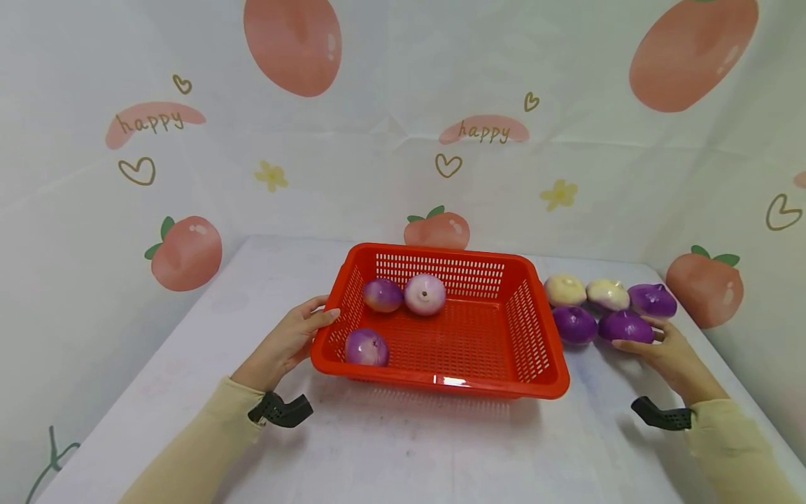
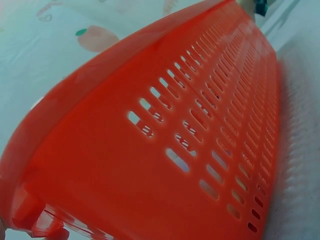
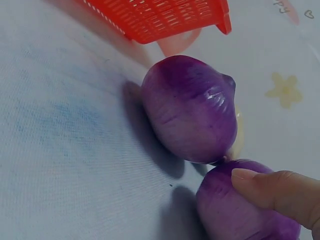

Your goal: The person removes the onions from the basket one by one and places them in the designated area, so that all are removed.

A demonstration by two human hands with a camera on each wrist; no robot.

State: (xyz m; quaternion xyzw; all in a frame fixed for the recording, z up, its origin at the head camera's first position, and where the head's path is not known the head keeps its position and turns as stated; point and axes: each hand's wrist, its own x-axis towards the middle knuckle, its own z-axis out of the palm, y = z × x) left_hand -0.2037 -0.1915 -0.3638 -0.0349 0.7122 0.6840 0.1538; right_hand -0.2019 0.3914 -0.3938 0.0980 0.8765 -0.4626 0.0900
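Note:
At its left end, a red slotted plastic basket (image 1: 441, 378) is gripped by my left hand (image 1: 292, 343), thumb over the rim and the other fingers outside. Three purple-and-white onions (image 1: 367, 348) lie in its left half. In the left wrist view the basket's slotted wall (image 2: 150, 150) fills most of the picture. My right hand (image 1: 670, 353) holds a dark purple onion (image 1: 626, 327) among the group on the right, thumb on its near side and fingers behind. The right wrist view shows the thumb (image 3: 272, 192) pressed on that onion, with another purple onion (image 3: 190, 110) beside it.
Around the held onion sit a purple onion (image 1: 574, 325) to the left, another (image 1: 653, 300) behind right, and two pale yellowish onions (image 1: 607, 295) at the back. Behind the white-covered table (image 1: 403, 462) hangs a printed cloth (image 1: 378, 175).

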